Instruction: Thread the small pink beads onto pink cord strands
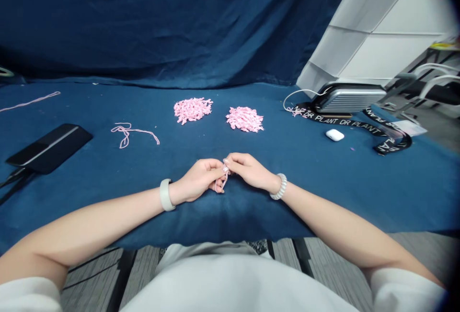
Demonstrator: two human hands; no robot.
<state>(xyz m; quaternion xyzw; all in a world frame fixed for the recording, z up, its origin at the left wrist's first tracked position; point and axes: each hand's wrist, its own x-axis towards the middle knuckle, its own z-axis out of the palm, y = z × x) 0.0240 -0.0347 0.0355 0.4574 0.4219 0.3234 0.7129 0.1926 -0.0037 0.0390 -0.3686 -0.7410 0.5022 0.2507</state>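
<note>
My left hand and my right hand meet above the near part of the blue cloth, both closed with fingertips pinched together. Between them is a short piece of pale pink yarn; a small loop of it hangs below the fingertips. The exact shape of the yarn inside the pinch is hidden by the fingers. Beyond my hands lie two heaps of small knotted pink yarn pieces, a left heap and a right heap.
Loose pink yarn strands lie to the left, near a flat black device with cables. On the right are a white earbud case, a black lettered strap and a silver ribbed case. A blue curtain hangs behind.
</note>
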